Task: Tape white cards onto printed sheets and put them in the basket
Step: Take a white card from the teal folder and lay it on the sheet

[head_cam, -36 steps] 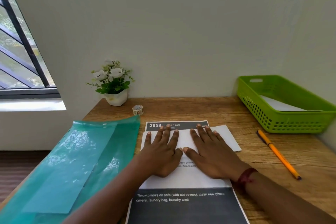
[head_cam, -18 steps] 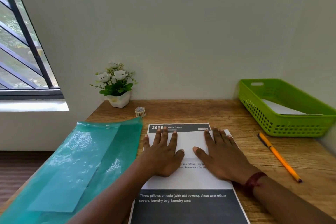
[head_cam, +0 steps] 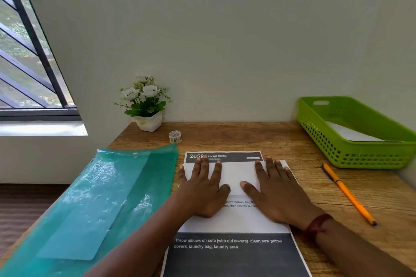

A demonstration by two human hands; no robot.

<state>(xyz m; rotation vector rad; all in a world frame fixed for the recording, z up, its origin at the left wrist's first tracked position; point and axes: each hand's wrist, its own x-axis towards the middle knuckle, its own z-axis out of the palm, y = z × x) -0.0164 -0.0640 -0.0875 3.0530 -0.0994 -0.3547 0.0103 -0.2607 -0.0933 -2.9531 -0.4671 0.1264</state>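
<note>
A printed sheet [head_cam: 234, 252] with dark header and footer bands lies on the wooden desk in front of me. A white card [head_cam: 236, 176] rests flat across its upper part, just under the header. My left hand [head_cam: 202, 189] presses flat on the card's left end, fingers spread. My right hand [head_cam: 276, 191] presses flat on its right end. A small roll of tape [head_cam: 175, 136] stands beyond the sheet. The green basket [head_cam: 337, 153] sits at the far right with a white sheet [head_cam: 351, 134] inside.
A teal plastic folder [head_cam: 96, 204] lies at the left, overhanging the desk's edge. An orange pencil [head_cam: 347, 193] lies between the sheet and the basket. A small white pot of flowers [head_cam: 146, 105] stands against the wall. A window is at the left.
The white card has been squared up on the sheet; its right end no longer sticks out past the sheet's edge. My hands have slid apart toward the card's two ends.
</note>
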